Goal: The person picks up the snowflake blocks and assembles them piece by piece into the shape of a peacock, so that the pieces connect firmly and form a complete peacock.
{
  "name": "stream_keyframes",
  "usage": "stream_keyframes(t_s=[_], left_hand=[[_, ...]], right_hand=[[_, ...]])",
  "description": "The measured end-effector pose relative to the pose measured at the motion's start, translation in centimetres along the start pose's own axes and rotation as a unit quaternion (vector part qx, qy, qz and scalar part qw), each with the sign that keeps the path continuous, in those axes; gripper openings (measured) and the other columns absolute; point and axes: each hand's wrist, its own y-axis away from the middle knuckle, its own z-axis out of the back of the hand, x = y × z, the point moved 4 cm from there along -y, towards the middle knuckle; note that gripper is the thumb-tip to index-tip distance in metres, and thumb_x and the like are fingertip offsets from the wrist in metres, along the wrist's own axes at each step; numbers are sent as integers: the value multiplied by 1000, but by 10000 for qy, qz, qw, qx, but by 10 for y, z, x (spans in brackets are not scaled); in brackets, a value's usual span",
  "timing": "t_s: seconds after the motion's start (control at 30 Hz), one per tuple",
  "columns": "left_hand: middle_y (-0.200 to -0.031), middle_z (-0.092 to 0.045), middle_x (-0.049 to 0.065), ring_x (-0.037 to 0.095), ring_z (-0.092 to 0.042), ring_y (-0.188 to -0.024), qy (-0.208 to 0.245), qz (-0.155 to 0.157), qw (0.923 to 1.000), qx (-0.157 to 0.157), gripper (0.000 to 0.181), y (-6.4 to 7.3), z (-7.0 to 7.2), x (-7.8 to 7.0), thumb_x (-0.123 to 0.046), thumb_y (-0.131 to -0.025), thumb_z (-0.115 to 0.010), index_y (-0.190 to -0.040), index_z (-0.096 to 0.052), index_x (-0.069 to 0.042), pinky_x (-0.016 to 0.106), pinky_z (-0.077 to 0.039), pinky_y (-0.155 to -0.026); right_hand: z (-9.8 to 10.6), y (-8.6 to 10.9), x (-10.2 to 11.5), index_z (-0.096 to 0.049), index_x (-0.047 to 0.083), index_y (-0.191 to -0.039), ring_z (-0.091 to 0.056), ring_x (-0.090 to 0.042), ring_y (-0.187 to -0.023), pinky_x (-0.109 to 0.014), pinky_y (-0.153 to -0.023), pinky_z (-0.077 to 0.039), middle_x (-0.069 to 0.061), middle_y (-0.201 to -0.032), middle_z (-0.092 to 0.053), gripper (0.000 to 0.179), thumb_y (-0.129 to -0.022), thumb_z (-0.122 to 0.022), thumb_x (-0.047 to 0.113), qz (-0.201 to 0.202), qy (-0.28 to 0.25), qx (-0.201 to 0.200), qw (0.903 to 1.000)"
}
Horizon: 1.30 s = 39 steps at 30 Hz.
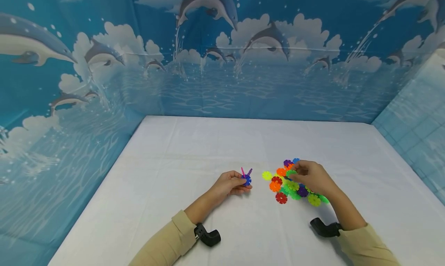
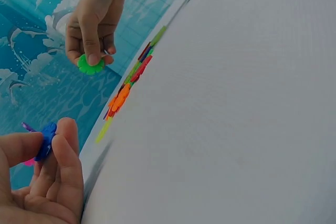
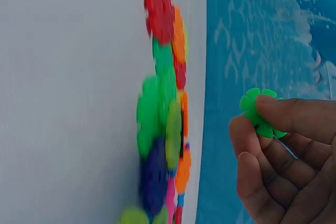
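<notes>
My left hand (image 1: pixel 229 185) pinches a blue notched plastic disc (image 1: pixel 247 179) between thumb and fingers. A pink disc (image 1: pixel 243 172) and a purple disc (image 1: pixel 249 172) stick up edge-on from it, joined in a V. In the left wrist view the blue disc (image 2: pixel 46 141) shows at the fingertips. To the right, my right hand (image 1: pixel 314 176) pinches a green notched disc (image 3: pixel 258 109) by its face and holds it above a loose pile of similar discs (image 1: pixel 293 186). The left hand is beside the pile, apart from it.
Discs in red, orange, yellow, green, blue and purple overlap in the pile; a yellow disc (image 1: pixel 267 175) lies at its left edge. A white cloth (image 1: pixel 194 150) covers the table. Behind it hangs a blue curtain (image 1: pixel 222 88) printed with dolphins.
</notes>
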Motion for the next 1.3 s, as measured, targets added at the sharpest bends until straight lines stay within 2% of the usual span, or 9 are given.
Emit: stream_keyframes(t_s=[0.2,0.53,0.6,0.77,1.0,1.3], left_hand=[[-91,-72,19,11,-69,-71,3,13,10000,31,7,0,-1,0,-3,-97,-56,-93,-51,-4,18,-52,-61],[-88,-72,15,11,-68,-71,-7,-37,10000,42,4,0,0,0,-4,-98,-55,-98,-51,-2,18,-53,-62],[-87,-72,14,11,-68,-71,-16,-75,9999,69,4,0,-1,-1,-4,-98,-54,-98,-51,-2,19,-53,-62],[-84,-71,11,11,-68,-71,1,-194,9997,123,4,0,-1,-2,-2,-99,-53,-101,-51,1,18,-53,-63],[-81,-70,9,10,-67,-69,71,-314,9994,139,5,0,-1,-3,1,-98,-52,-101,-49,3,17,-52,-62],[-85,-71,20,9,-68,-67,-287,-314,9990,104,4,-1,-1,-1,2,-98,-53,-98,-49,2,17,-52,-60]], right_hand=[[-19,-4,26,-66,4,-98,-61,-21,-82,-31,-70,-54,-3,-88,-64,16,-88,-73,15,510,-113,-23,9986],[-52,-14,54,-69,8,-94,-61,-16,-74,-25,-63,-54,1,-83,-66,8,-88,-73,10,926,-447,149,9946],[-57,-15,59,-70,8,-93,-62,-15,-74,-25,-64,-55,2,-83,-67,6,-88,-73,9,988,-448,174,9939],[-64,-15,66,-71,8,-88,-64,-14,-75,-29,-70,-56,3,-83,-69,3,-86,-74,8,1290,-321,117,9911],[-67,-15,70,-71,10,-87,-61,-11,-72,-23,-66,-54,4,-81,-67,6,-85,-74,5,1496,-93,-29,9887],[-73,-15,75,-71,8,-82,-57,-8,-67,-22,-63,-52,5,-78,-66,6,-86,-73,4,1731,157,92,9847]])
